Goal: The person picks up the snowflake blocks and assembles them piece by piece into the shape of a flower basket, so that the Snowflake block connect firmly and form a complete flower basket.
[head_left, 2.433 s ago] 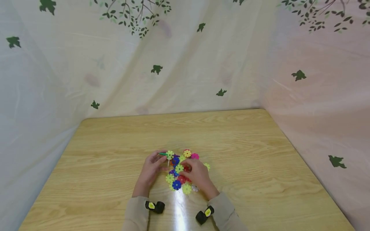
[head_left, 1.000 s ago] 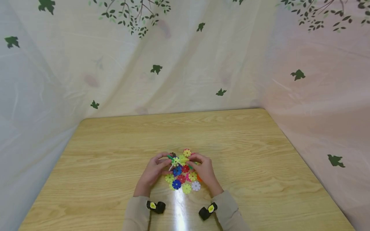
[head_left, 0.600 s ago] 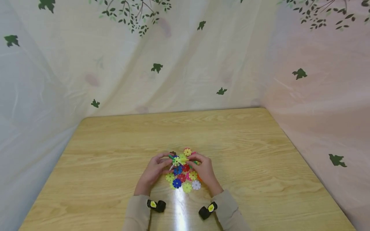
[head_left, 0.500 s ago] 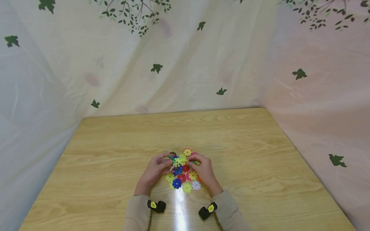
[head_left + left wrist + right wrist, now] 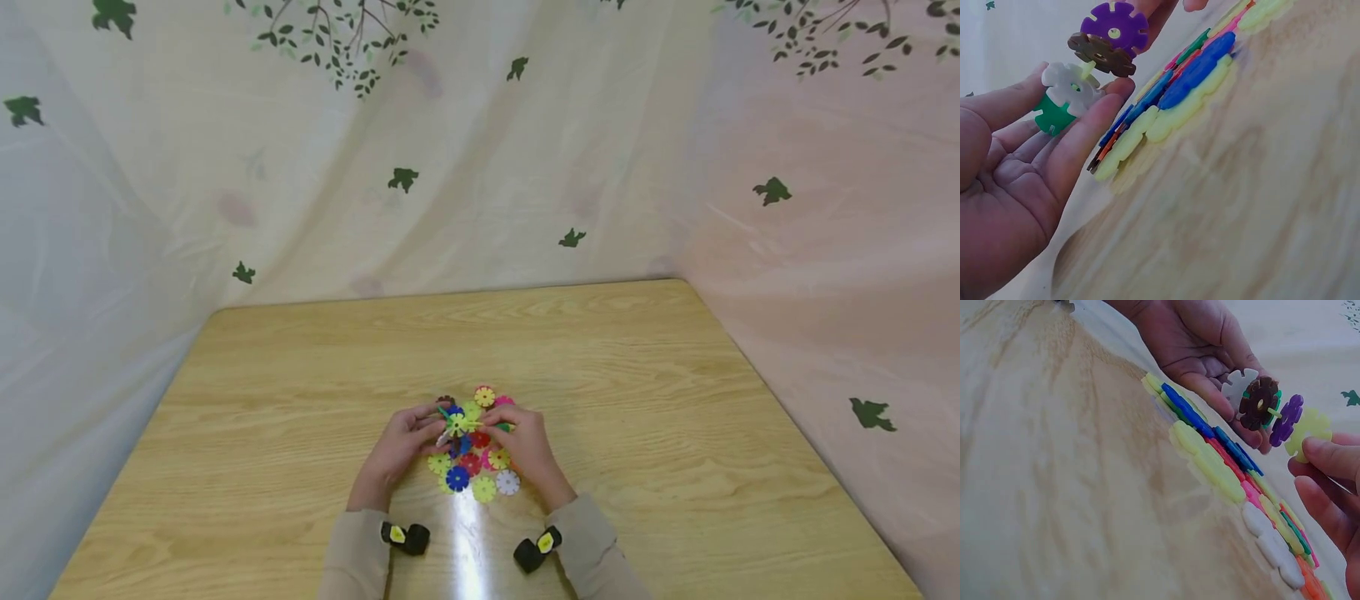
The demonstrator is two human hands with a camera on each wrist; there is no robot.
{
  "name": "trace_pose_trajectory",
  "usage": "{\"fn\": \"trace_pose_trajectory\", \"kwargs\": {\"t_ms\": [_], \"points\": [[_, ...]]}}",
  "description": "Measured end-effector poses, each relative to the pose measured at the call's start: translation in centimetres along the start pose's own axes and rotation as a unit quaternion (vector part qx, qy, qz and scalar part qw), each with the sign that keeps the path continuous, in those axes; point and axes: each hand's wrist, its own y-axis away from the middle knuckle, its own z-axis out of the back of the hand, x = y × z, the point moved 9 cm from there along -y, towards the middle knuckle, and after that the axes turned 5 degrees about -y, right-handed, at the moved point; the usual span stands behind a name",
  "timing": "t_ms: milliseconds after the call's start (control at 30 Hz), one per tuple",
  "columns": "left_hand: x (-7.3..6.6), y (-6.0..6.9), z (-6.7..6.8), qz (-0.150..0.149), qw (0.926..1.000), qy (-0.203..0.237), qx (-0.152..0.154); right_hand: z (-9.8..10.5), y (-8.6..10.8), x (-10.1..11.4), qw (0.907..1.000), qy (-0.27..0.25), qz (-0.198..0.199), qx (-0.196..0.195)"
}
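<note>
A pale curtain (image 5: 480, 167) printed with dark green leaves is hung behind a wood-grain table (image 5: 300, 400); leafy branches are printed at eleven and two o'clock of the head view.

At the left, a beige sleeve (image 5: 356, 554) is worn, and a black device (image 5: 408, 537) is strapped at its wrist. The left hand (image 5: 397, 454) is placed at nine o'clock of the disc pile (image 5: 470, 463), and a white disc (image 5: 1072, 87) and a green disc (image 5: 1054, 117) are pinched between its digits.

These discs belong to a disc chain (image 5: 1107, 55) that is held between the hands, raised over the pile. Its long axis is laid from left hand to right hand: from seven to one o'clock in the left wrist view, from ten to four in the right wrist view. A brown disc (image 5: 1260, 403) is set next to the white one, and a purple disc (image 5: 1287, 420) is pointed toward the right hand.

In the pile below, a blue disc (image 5: 457, 478) is laid at seven o'clock, a pink disc (image 5: 504, 402) at one and a pale disc (image 5: 507, 482) at five.

At three o'clock of the pile, a yellow-green disc (image 5: 1307, 425) is pinched between thumb and finger of the right hand (image 5: 525, 443), just beside the purple one; whether the two are joined cannot be told.
</note>
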Motion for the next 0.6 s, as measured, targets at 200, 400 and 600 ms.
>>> {"fn": "trace_pose_trajectory", "kwargs": {"t_ms": [200, 400, 600], "points": [[0.1, 0.1, 0.2, 0.011, 0.9997, -0.021, -0.001, -0.5, 0.1, 1.4, 0.9939, 0.085, 0.070, 0.000], [-0.1, 0.2, 0.3, 0.012, 0.9998, -0.014, -0.011, -0.7, 0.2, 1.8, 0.9893, 0.100, 0.106, -0.011], [-0.8, 0.2, -0.3, -0.017, 0.9997, -0.016, 0.007, -0.2, 0.0, 0.3, 0.9984, 0.042, 0.024, -0.028]]}}
